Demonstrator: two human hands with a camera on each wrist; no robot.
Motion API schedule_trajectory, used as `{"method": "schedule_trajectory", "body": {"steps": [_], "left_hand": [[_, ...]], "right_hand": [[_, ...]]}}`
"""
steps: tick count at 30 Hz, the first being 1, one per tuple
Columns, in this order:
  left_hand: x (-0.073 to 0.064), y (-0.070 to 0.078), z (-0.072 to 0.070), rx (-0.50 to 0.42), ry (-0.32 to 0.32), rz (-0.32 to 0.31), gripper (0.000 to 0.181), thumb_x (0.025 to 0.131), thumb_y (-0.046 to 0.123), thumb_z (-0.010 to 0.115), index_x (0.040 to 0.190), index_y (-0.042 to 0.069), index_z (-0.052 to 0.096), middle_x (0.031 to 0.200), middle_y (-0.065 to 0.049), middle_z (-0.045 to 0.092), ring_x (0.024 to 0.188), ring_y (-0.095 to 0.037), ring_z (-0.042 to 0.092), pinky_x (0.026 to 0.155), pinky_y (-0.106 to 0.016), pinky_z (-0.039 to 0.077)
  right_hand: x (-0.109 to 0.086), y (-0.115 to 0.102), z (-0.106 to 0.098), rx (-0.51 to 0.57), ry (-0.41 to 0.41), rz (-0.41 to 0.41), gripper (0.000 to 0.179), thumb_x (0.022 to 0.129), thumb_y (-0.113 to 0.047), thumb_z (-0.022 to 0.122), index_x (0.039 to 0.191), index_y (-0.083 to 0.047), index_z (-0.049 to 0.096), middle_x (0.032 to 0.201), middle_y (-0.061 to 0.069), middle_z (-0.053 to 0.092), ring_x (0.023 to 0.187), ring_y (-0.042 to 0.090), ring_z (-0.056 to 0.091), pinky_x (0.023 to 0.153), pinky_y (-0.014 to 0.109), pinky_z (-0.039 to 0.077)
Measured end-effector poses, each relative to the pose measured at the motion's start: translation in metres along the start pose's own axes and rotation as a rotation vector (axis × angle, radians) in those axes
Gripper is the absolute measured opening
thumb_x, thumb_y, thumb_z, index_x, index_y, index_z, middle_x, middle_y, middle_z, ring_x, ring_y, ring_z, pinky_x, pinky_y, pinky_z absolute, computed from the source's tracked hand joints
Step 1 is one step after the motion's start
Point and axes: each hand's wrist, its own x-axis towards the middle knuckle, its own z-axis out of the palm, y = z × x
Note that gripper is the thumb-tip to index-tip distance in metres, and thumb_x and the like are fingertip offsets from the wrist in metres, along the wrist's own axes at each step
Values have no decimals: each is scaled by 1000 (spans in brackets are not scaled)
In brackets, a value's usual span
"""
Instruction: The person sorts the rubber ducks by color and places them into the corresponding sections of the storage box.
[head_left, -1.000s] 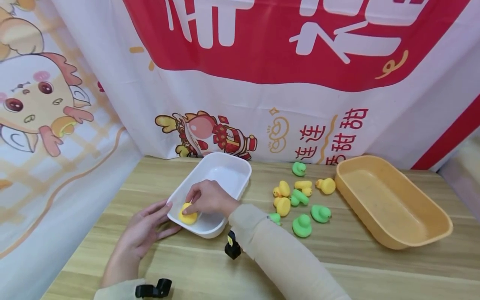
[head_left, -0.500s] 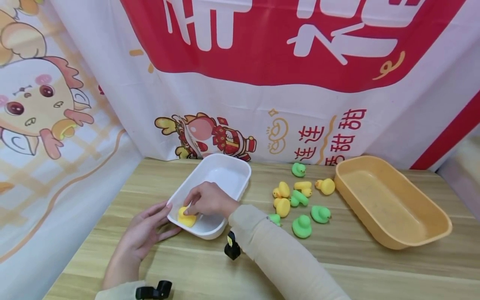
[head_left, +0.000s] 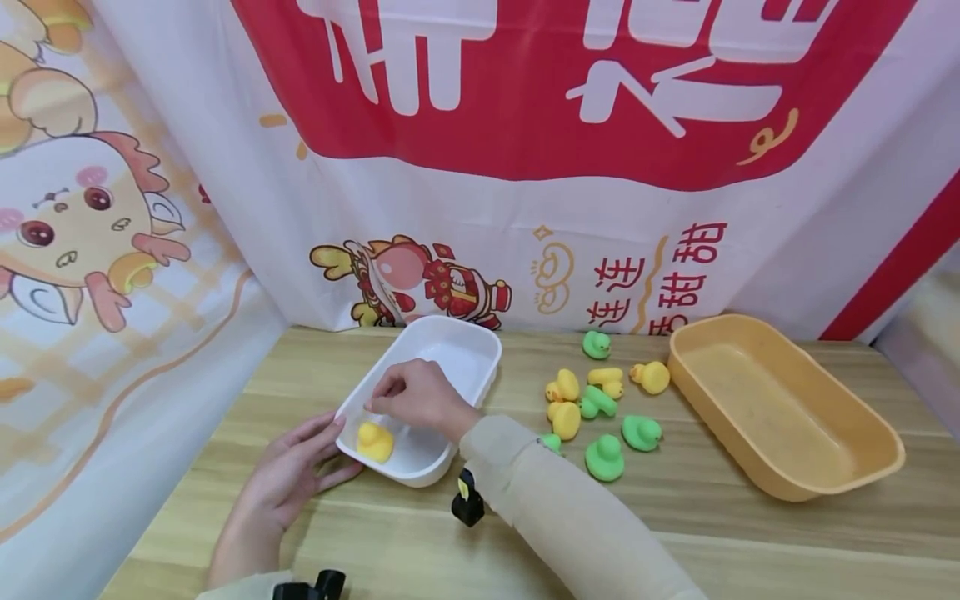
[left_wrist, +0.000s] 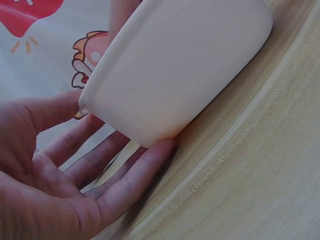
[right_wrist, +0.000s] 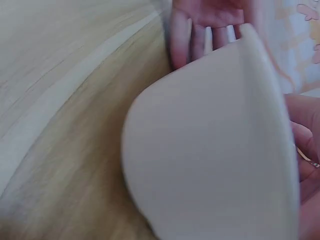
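A white tray stands at the left of the table. In its near left corner sits a yellow rubber duck. My left hand holds the tray's near left end. In the left wrist view, one digit of this hand reaches over the rim while others touch the outer wall and base. My right hand hangs over the tray with loosely bent fingers, a small gap from the duck. The right wrist view is mostly filled by the tray's outer wall, with part of the right hand at the right edge.
Several green and yellow rubber ducks lie right of the tray, among them a green duck and a yellow duck. An orange tray stands at the right. Behind the wooden table hangs a printed cloth.
My right hand has let go of the yellow rubber duck, which stays in the corner of the white tray, and has drawn slightly up and away. The left hand keeps its place.
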Motion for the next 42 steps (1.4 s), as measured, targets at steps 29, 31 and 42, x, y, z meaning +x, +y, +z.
{"method": "schedule_trajectory", "body": {"steps": [29,31,42], "left_hand": [[2,-3,1,19,14,-15,50,107,36,69,153,18,56,119,14,75,112,-9,72,106,-48,62],[2,-3,0,14,15,-14,47,107,35,69,150,19,59,119,14,75,112,-9,72,106,-48,62],[1,-4,1,5,10,-3,44,108,34,68,148,19,60,120,13,75,113,-10,72,106,-49,62]], "right_hand": [[-85,33,-148,-12,265,24,12,96,-26,83,104,-18,81,100,1,77,94,21,68,82,33,58],[-85,44,-151,-28,246,31,16,95,-25,84,107,-15,80,101,3,77,95,21,68,84,34,59],[-91,98,-168,-51,195,205,31,97,-25,81,124,-10,75,121,9,76,111,25,68,100,42,58]]}}
